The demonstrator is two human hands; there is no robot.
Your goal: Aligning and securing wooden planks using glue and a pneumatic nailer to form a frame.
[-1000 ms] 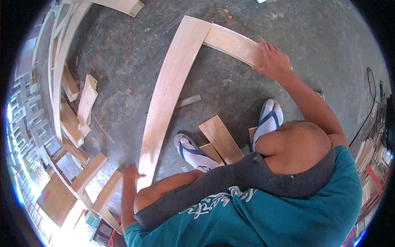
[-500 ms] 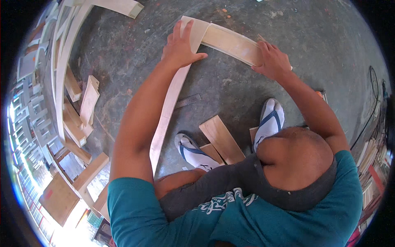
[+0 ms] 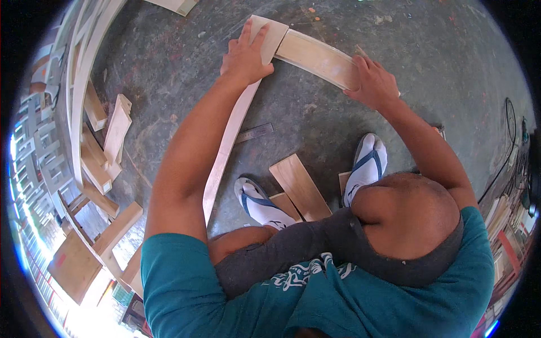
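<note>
My left fingers (image 3: 247, 34) spread over the far end of one long board (image 3: 230, 141), while my right fingers (image 3: 363, 69) pinch one shorter board (image 3: 318, 56) across its width; the two meet at a corner ahead of my two sandalled feet (image 3: 370, 163). On the floor (image 3: 315, 121) between lie one grey ruler-like strip (image 3: 255, 132) and two loose offcuts (image 3: 301, 187), with part of a third showing by my right foot.

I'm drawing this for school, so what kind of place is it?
Probably a woodworking shop: a long, flat, pale wooden board and a shorter pale wooden board form a corner, loose tan rectangular wood pieces lie about, and the stained grey floor looks like concrete.
</note>
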